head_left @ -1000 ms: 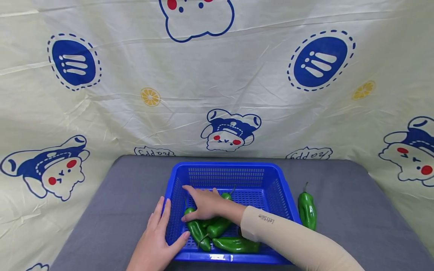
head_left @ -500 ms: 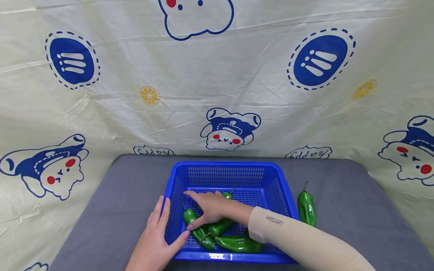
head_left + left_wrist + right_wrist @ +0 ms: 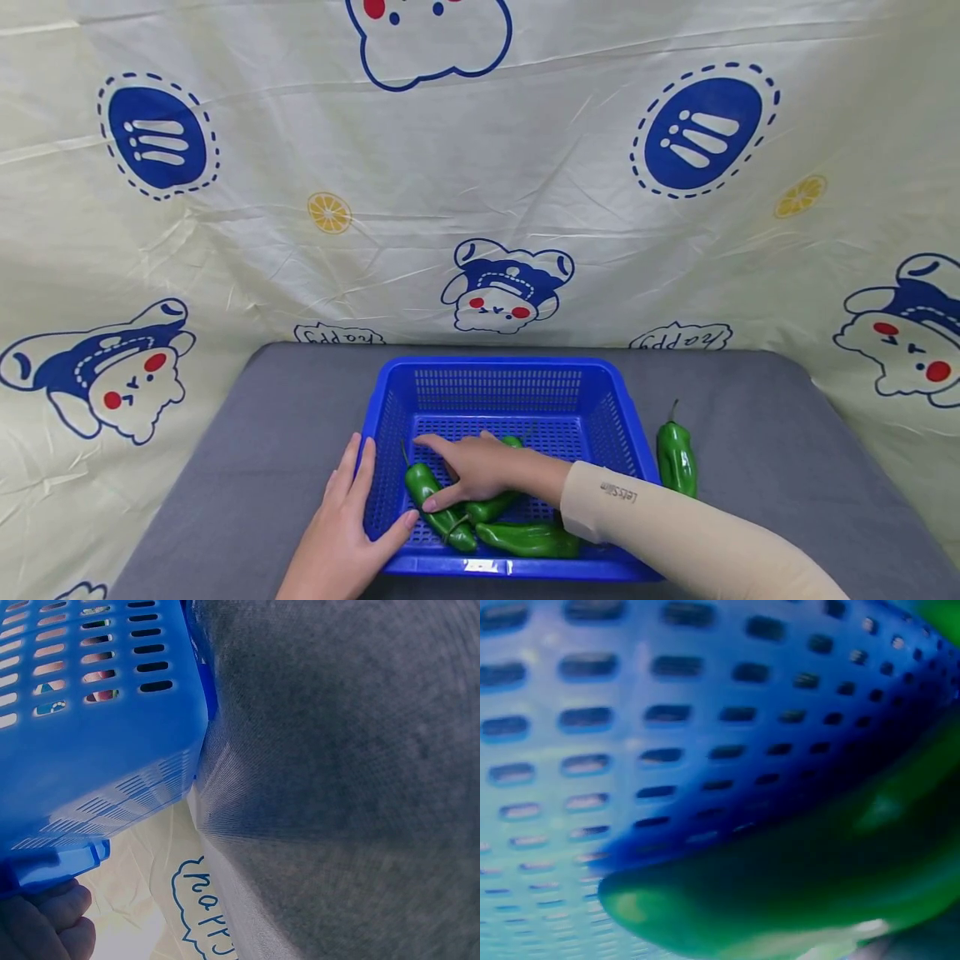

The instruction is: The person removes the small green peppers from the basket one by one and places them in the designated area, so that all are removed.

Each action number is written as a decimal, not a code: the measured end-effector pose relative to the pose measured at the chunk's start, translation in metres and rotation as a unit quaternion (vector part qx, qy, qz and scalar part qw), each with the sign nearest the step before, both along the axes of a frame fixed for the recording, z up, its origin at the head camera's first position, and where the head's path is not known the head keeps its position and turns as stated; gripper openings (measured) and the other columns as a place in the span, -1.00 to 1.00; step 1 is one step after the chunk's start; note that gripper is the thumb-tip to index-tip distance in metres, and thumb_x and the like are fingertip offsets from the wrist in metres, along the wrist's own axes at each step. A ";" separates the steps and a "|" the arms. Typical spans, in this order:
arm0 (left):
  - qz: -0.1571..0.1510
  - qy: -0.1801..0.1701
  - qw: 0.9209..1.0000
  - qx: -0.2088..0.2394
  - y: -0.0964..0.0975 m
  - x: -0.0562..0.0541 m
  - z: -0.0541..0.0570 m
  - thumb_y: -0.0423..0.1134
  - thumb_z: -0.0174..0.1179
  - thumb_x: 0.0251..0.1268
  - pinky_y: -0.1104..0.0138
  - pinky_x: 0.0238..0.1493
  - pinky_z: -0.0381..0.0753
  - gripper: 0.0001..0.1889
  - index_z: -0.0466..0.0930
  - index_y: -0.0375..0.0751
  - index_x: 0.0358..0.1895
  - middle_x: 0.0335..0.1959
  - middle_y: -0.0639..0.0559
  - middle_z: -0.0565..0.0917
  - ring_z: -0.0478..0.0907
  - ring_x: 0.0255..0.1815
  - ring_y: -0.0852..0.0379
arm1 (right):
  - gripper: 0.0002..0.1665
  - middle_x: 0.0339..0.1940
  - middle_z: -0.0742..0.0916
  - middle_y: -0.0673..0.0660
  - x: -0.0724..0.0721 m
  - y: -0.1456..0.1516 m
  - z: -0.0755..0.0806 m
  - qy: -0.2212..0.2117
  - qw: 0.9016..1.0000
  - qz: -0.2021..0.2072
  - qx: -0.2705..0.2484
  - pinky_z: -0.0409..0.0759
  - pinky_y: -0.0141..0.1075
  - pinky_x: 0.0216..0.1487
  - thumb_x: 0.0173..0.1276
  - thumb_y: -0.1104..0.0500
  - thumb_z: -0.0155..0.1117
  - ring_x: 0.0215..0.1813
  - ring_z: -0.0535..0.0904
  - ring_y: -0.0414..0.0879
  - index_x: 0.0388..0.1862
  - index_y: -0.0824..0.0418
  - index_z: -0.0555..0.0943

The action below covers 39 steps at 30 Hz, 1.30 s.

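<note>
In the head view, a blue slotted plastic basket [image 3: 495,364] holds several glossy green peppers. My left hand [image 3: 341,529] grips its left side near the front corner, thumb over the rim, fingers along the outside. My right hand [image 3: 480,465] reaches palm down into the basket, thumb and index finger spread. Its thumb tip overlaps the left green pepper [image 3: 423,482]. Under the palm lies another green pepper [image 3: 491,507]; one more [image 3: 528,540] lies along the front. The right hand's other fingertips are hidden, so I cannot tell whether they hold a pepper.
A single green pepper [image 3: 677,457] lies outside, right of the basket, on the grey cloth-covered table [image 3: 765,467]. Behind rises a cream curtain [image 3: 585,275] with cartoon prints. The right forearm's beige sleeve [image 3: 675,525] crosses the basket's front right corner.
My right hand has moved a little right and nearer inside the basket. The peppers around it have shifted slightly, the far one's stem swinging right. My left hand has stayed in place.
</note>
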State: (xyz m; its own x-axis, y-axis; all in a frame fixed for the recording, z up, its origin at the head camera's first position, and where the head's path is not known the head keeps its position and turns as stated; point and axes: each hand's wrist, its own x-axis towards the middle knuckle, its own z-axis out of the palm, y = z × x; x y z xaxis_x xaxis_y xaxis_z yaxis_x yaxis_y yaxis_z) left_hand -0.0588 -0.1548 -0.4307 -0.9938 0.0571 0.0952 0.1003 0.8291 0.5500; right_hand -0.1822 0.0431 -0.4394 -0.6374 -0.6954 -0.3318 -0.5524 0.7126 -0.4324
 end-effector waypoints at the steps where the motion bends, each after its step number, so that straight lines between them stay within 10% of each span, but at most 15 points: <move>1: 0.000 -0.002 1.000 0.000 0.000 0.000 0.000 0.32 0.19 0.25 -0.33 0.26 0.35 0.02 -0.01 -0.20 0.59 0.65 -0.12 -0.08 0.12 0.53 -0.38 | 0.09 -0.50 0.61 -0.19 0.000 0.001 -0.001 0.000 1.000 0.003 -0.002 0.42 -0.04 0.24 0.19 -0.49 0.22 -0.36 0.55 -0.27 0.60 -0.22 0.04; 8: 0.002 0.007 1.000 -0.001 0.000 0.000 -0.002 0.30 0.21 0.24 -0.30 0.28 0.37 0.01 0.02 -0.20 0.59 0.65 -0.12 -0.06 0.15 0.53 -0.33 | 0.04 -0.51 0.61 -0.16 0.001 0.005 0.000 -0.036 0.999 0.011 -0.021 0.51 -0.38 -0.36 0.22 -0.39 0.30 -0.47 0.52 -0.28 0.57 -0.11 0.15; 14: 0.002 0.014 1.000 0.000 -0.001 0.001 -0.002 0.29 0.23 0.23 -0.30 0.27 0.38 0.01 0.01 -0.20 0.59 0.64 -0.12 -0.04 0.16 0.52 -0.35 | 0.03 -0.46 0.59 -0.15 0.003 0.007 0.000 -0.033 0.999 0.012 -0.003 0.52 -0.36 -0.18 0.21 -0.43 0.26 -0.35 0.52 -0.29 0.55 -0.06 0.19; 39: 0.006 -0.028 1.000 -0.006 0.002 -0.001 0.003 0.37 0.16 0.23 -0.33 0.28 0.34 0.05 -0.04 -0.16 0.60 0.65 -0.12 -0.10 0.10 0.55 -0.36 | 0.36 -0.58 0.60 -0.12 -0.006 0.014 0.021 0.000 1.000 -0.001 -0.025 0.46 -0.39 -0.49 0.12 -0.45 0.32 -0.58 0.44 -0.25 0.67 -0.02 -0.20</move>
State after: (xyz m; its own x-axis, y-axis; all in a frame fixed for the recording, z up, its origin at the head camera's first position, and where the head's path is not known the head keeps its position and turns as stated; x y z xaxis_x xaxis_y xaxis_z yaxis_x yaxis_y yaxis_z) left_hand -0.0602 -0.1529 -0.4281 -0.9982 0.0457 0.0384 0.0592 0.8371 0.5438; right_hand -0.1886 0.0569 -0.4183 -0.6387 -0.7105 -0.2955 -0.5517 0.6905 -0.4677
